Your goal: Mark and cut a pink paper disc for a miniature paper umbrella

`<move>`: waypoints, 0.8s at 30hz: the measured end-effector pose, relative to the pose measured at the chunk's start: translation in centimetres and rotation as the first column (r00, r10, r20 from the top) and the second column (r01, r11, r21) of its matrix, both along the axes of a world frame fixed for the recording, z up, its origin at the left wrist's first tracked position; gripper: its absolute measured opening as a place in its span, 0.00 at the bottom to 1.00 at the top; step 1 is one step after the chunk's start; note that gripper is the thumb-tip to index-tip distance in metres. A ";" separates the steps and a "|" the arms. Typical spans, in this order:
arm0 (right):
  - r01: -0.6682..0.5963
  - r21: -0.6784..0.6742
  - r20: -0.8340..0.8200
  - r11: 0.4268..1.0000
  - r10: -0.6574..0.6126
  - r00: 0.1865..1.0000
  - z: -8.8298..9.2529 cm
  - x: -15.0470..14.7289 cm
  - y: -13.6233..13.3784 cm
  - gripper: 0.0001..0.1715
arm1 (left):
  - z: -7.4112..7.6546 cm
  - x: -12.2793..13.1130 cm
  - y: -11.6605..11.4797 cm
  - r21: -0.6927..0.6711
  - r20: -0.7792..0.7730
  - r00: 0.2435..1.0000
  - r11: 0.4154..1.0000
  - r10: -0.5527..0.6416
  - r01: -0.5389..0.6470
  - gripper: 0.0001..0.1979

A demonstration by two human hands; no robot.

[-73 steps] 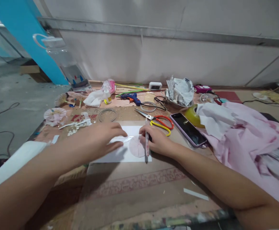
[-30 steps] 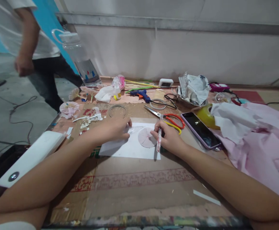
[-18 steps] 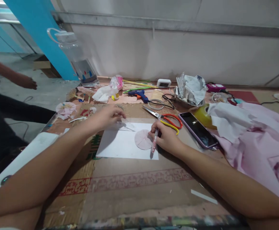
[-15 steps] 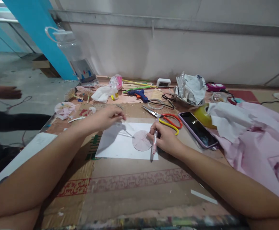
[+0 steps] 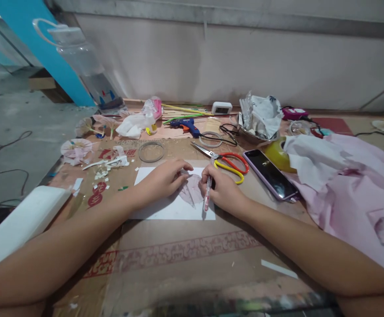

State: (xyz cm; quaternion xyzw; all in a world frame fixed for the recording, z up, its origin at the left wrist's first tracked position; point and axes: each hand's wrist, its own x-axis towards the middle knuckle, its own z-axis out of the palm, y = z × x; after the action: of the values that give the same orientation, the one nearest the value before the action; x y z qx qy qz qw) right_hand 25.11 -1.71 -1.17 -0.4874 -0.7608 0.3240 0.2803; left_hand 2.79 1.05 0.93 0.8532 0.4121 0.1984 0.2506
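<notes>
The left hand [image 5: 167,179] is pinching a clear, pointed piece [image 5: 188,195] between its fingers over the pink disc [image 5: 196,185] — which is lying on white paper [image 5: 165,212] — while the right hand [image 5: 224,188] is gripping a pen [image 5: 207,198]. Scissors [image 5: 234,157] are lying just beyond that hand.

A head-worn camera looked forward and down along both forearms [image 5: 96,233] from the wearer's viewpoint. The left hand [image 5: 165,179] and right hand [image 5: 223,189] showed near, about mid-frame; the bench [image 5: 167,133] ran from the bottom edge to the wall [image 5: 152,61] above, with floor [image 5: 3,114] at left.
</notes>
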 end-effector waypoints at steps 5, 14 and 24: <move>0.058 0.046 0.047 0.997 -0.061 0.997 0.2 -0.1 0.0 0.07 | -1.0 -0.4 0.5 0.082 0.067 0.998 0.997 0.007 -0.012 0.14; 0.142 0.151 -0.071 0.978 -0.132 0.989 0.8 0.9 -0.1 0.11 | -0.4 -1.6 -1.0 0.154 -0.088 0.996 0.988 0.021 -0.007 0.17; -0.036 0.104 -0.066 0.994 0.043 0.997 0.8 0.8 0.0 0.06 | 0.9 -1.0 -2.1 0.222 -0.290 0.951 0.974 0.109 -0.044 0.28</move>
State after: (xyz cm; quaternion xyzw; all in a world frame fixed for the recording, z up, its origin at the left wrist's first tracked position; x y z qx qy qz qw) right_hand 25.90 -1.73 -0.42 -0.4462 -0.7759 0.3064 0.3241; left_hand 1.81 -1.03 1.81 0.8785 0.4549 0.1189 0.0846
